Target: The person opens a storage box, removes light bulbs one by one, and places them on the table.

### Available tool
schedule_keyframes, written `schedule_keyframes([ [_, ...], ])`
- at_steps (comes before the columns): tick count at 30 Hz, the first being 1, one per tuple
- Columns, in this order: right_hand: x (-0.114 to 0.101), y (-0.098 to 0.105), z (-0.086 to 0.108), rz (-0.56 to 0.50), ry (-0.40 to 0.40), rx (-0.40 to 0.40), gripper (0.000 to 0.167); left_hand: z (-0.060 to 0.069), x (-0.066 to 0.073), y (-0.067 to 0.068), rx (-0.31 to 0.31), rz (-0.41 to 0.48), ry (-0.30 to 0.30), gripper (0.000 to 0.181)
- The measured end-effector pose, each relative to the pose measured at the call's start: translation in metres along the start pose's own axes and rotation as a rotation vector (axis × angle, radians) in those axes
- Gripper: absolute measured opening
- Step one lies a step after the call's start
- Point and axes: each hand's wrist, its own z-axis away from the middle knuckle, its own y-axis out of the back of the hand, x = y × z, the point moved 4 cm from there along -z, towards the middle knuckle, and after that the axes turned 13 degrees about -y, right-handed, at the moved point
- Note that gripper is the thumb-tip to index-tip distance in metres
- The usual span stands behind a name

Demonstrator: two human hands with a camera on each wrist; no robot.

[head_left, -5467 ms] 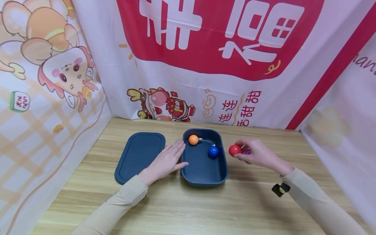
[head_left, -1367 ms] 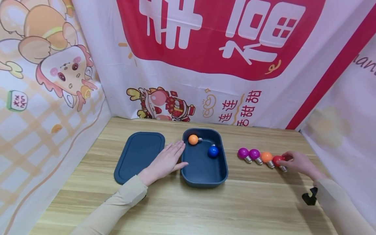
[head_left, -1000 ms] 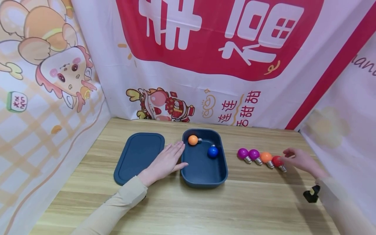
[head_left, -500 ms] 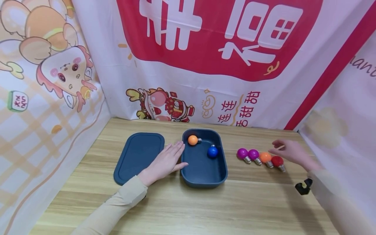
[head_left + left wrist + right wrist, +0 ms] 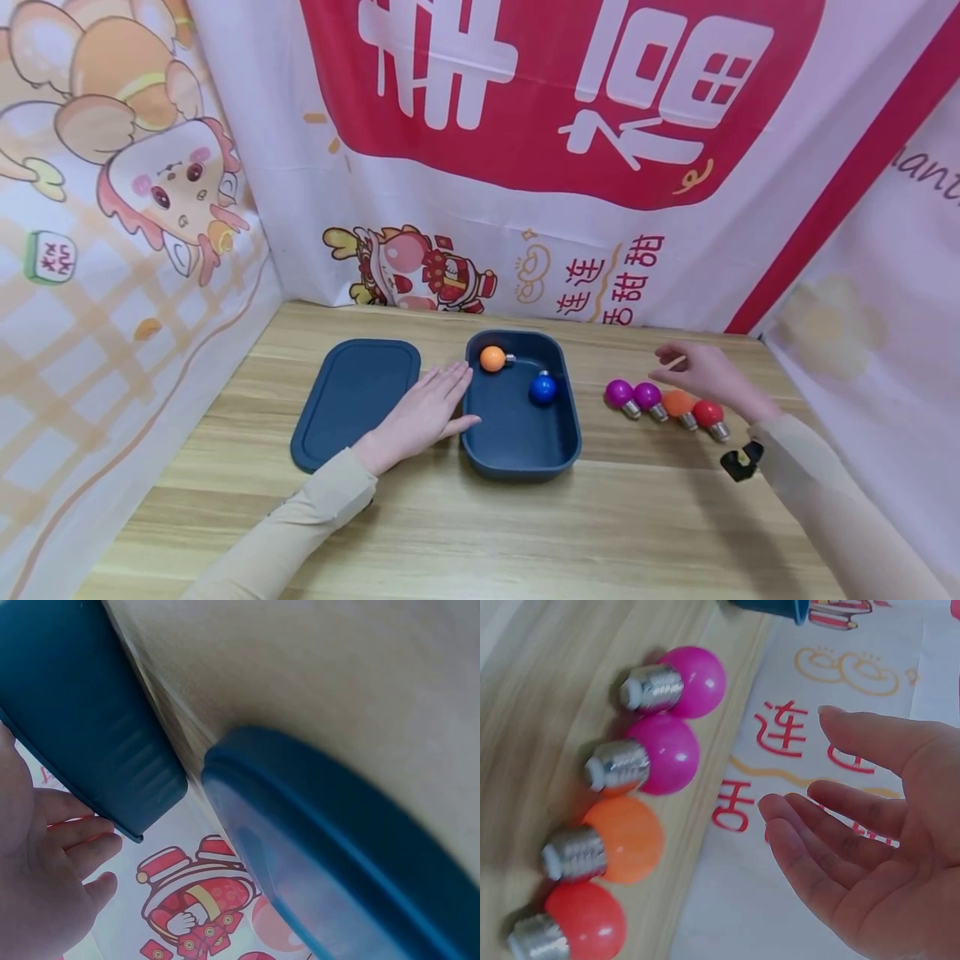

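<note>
My left hand (image 5: pixel 422 414) rests with straight fingers on the left rim of a dark blue box (image 5: pixel 517 474); the left wrist view shows its fingers against the box wall (image 5: pixel 97 727). Inside the box lie an orange bulb (image 5: pixel 492 358) and a blue bulb (image 5: pixel 543 387). My right hand (image 5: pixel 705 372) is above and behind a slanting row on the table: two purple bulbs (image 5: pixel 619 393), an orange bulb (image 5: pixel 678 403) and a red bulb (image 5: pixel 708 414). In the right wrist view that hand (image 5: pixel 877 840) holds nothing, its fingers loosely bent and apart from the bulbs.
A dark blue lid (image 5: pixel 360 400) lies flat on the wooden table (image 5: pixel 480 533), left of the box. Printed cloths (image 5: pixel 525 183) hang behind the table and along both sides.
The right hand set the red bulb at the right end of the row, let it go, then rose and moved left over the row. The left hand has stayed on the box rim.
</note>
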Motion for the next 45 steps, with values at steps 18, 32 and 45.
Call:
schedule_keyframes([
  [18,-0.056,-0.014,-0.012,-0.018,0.104,-0.084,0.043,0.0,-0.001,-0.001,-0.007,-0.02,0.0,0.079],
  [32,-0.099,-0.034,-0.023,-0.057,0.196,-0.149,0.037,-0.001,-0.001,-0.001,-0.009,-0.023,-0.007,0.08],
  [45,-0.131,-0.055,-0.035,-0.035,0.259,-0.197,0.039,-0.001,-0.001,-0.001,-0.022,0.005,0.005,0.08],
])
